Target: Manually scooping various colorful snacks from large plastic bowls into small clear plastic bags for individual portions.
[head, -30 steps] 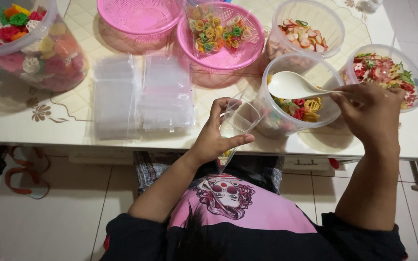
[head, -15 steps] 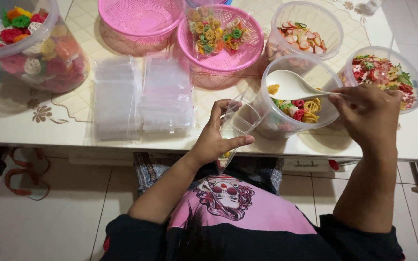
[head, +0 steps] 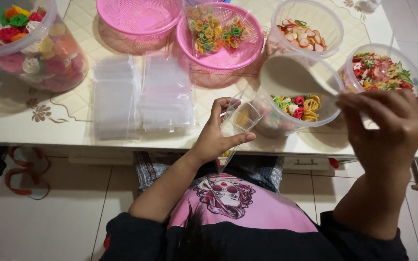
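Near the frame's centre, the left hand (head: 215, 137) pinches a small clear plastic bag (head: 238, 121) open between thumb and curled fingers, at the table's (head: 49, 125) front edge. At the right, the right hand (head: 390, 128) grips a white spoon (head: 293, 77), fingers closed round its handle, the bowl tilted over a clear tub (head: 315, 121) of coloured crackers just beside the bag.

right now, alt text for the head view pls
Seen from above, a seated person's left hand holds open a small clear plastic bag beside a clear tub of colourful crackers, while the right hand lifts a white spoon above it. Pink baskets and stacked bags lie behind.
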